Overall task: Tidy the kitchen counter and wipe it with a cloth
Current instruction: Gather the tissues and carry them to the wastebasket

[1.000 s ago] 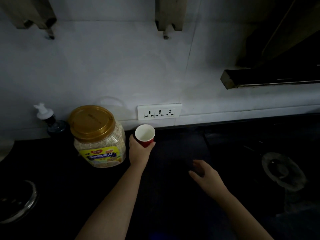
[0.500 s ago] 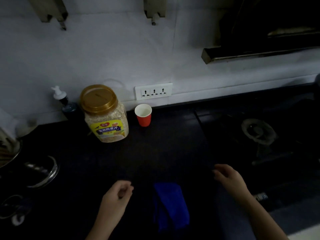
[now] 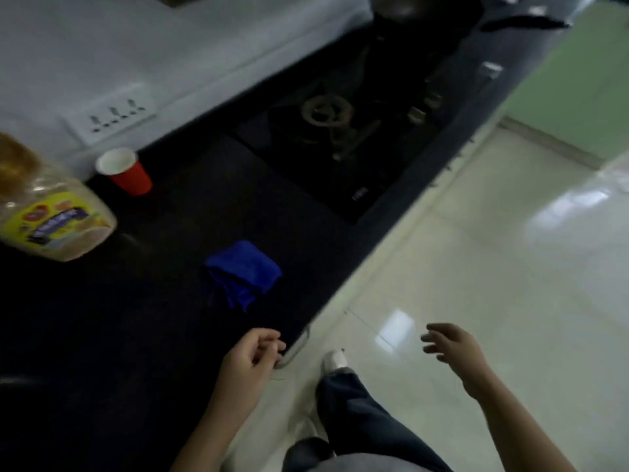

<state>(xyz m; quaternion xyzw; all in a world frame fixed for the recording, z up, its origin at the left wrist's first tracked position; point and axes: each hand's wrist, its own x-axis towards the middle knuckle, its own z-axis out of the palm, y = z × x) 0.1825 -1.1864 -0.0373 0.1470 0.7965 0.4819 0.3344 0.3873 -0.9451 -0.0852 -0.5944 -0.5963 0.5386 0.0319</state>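
Nearest, the left hand point(image 3: 250, 357) hangs loosely curled and empty at the counter point(image 3: 102, 335) edge. The right hand point(image 3: 454, 349) hovers over the floor, fingers relaxed. Beyond the left hand lies the folded blue cloth point(image 3: 243, 272); farther left, a red cup point(image 3: 124, 172).

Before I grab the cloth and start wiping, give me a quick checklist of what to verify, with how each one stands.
1. Blue cloth lies free on the counter, nothing on it: ok.
2. Left hand holds nothing and is the nearer one to the cloth: ok.
3. Right hand holds nothing, out over the floor: ok.
4. Red cup stands upright, apart from the cloth: ok.
5. Plastic jar lid closed: cannot tell, blurred and cut by the frame edge.
6. Spots on the counter to wipe: cannot tell, too dark.
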